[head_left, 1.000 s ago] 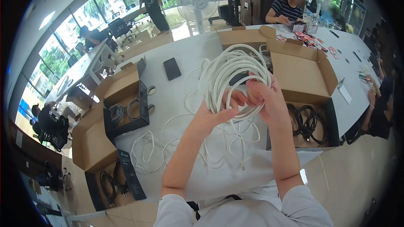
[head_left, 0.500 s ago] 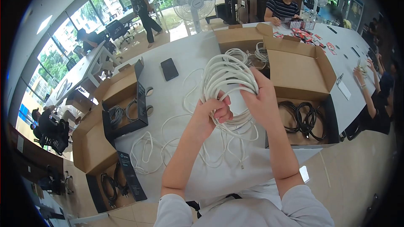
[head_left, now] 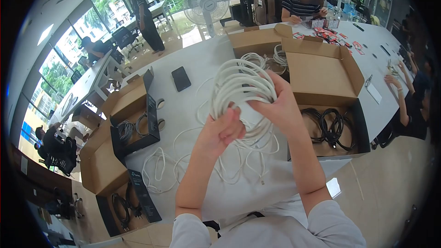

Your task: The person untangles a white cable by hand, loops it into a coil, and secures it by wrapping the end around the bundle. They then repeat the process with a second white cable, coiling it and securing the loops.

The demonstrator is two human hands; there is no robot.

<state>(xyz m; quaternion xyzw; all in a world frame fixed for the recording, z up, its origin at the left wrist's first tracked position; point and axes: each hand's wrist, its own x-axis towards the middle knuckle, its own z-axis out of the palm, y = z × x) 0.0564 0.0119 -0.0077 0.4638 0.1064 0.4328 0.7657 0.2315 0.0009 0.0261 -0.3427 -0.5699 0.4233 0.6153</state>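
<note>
A thick coil of white cable (head_left: 236, 78) is held up over the table in front of me. My right hand (head_left: 275, 98) is closed round the coil's right side, thumb in front. My left hand (head_left: 223, 128) has its curled fingers on the lower left of the coil, pinching a strand. Loose white cable (head_left: 161, 165) spreads in loops on the table below and left of the coil, and a small plug end (head_left: 262, 182) lies near the front edge.
Open boxes hold black cables (head_left: 331, 128) at right, white cables (head_left: 252, 59) behind, grey cables (head_left: 126, 130) and black cables (head_left: 121, 209) at left. A phone (head_left: 181, 78) lies beyond. A person (head_left: 301, 7) sits across the table, and other hands (head_left: 396, 80) are far right.
Both hands and the coil have shifted slightly left in view. The left fingers have moved a little down on the coil. The person walking in the background now stands more upright.
</note>
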